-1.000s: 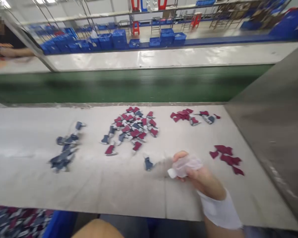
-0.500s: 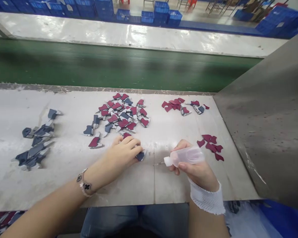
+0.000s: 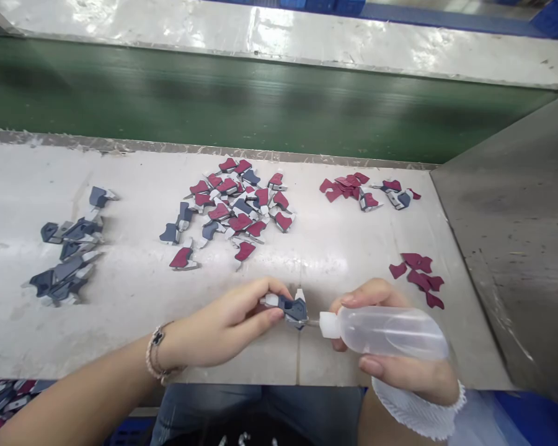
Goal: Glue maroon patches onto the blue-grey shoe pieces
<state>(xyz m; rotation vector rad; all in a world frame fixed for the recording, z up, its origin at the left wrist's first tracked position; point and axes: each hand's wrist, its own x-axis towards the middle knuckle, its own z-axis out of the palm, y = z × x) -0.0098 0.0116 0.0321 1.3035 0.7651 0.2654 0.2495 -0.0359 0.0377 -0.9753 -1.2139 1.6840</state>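
Note:
Between thumb and fingers, my left hand (image 3: 235, 322) pinches a small grey-and-white plastic part (image 3: 294, 310) above the near side of the table. My right hand (image 3: 395, 347) is wrapped round a translucent squeeze bottle (image 3: 393, 331), tipped on its side. The bottle's white cap and thin nozzle point left, and the nozzle tip meets the part's right edge. Beyond my hands lies a heap of similar parts (image 3: 239, 222), many topped with dark red pieces. More grey parts (image 3: 67, 269) lie to the left. Loose dark red pieces (image 3: 417, 279) lie right of the bottle.
A second pile of red pieces (image 3: 344, 184) sits farther back, beside a few plastic parts (image 3: 395, 195). A metal panel (image 3: 516, 235) rises at the right. Behind the table runs a green conveyor belt (image 3: 242, 102). More parts (image 3: 4, 402) show below the table's left edge.
My left hand has come away from the heap with the grey-and-white part and turned it up. The bottle's nozzle has come against the part. The view has tilted downward.

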